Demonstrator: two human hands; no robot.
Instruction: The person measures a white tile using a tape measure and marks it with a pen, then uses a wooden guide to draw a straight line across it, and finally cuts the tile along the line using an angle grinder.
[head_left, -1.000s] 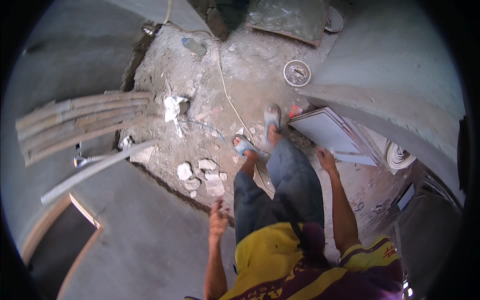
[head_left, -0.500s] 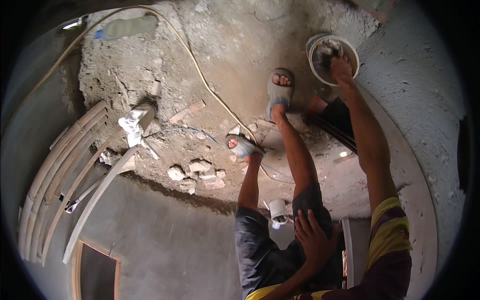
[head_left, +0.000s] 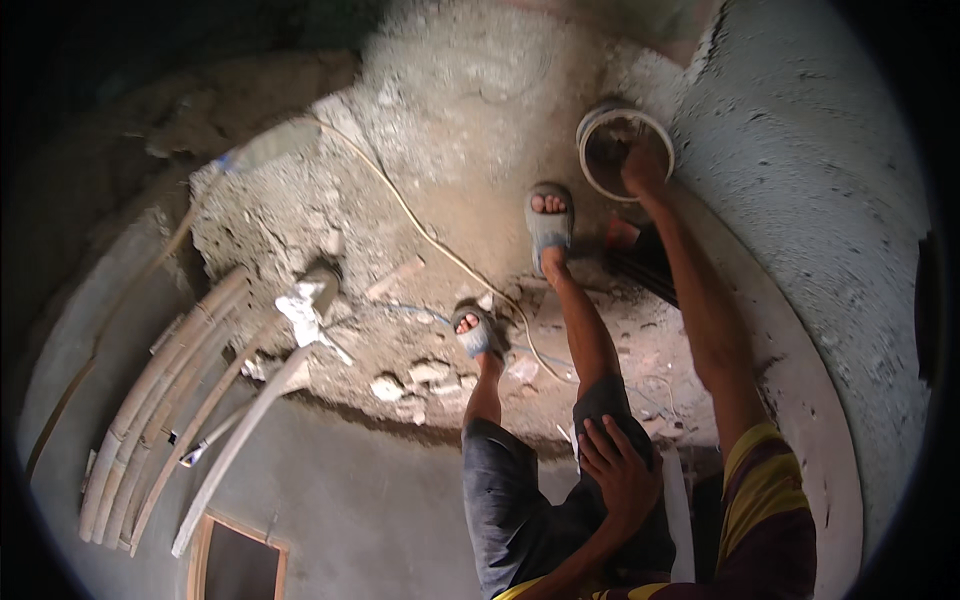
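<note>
My right arm stretches far forward, and my right hand (head_left: 645,166) reaches down inside a white round bucket (head_left: 584,150) beside the rough grey wall. Its fingers are hidden in the shadowed inside of the bucket, so whatever they hold or touch does not show. My left hand (head_left: 618,470) lies on my right knee over the dark shorts (head_left: 515,520), fingers stretched out and holding nothing. My feet, in grey slide sandals (head_left: 549,215), stand on the dusty ground a little left of the bucket.
A pale hose (head_left: 405,207) winds across the rough ground past my feet. Stone chunks (head_left: 430,372) lie left of my legs. Farther left are bamboo poles (head_left: 160,410), a long pale board (head_left: 240,445) and a white bag (head_left: 303,308). Dark bars (head_left: 645,275) lie below the bucket.
The view has shifted, so the bucket appears lower and further left. My right hand has gone deeper into it; its fingers and the dark item by them no longer show. My left hand stays on the knee.
</note>
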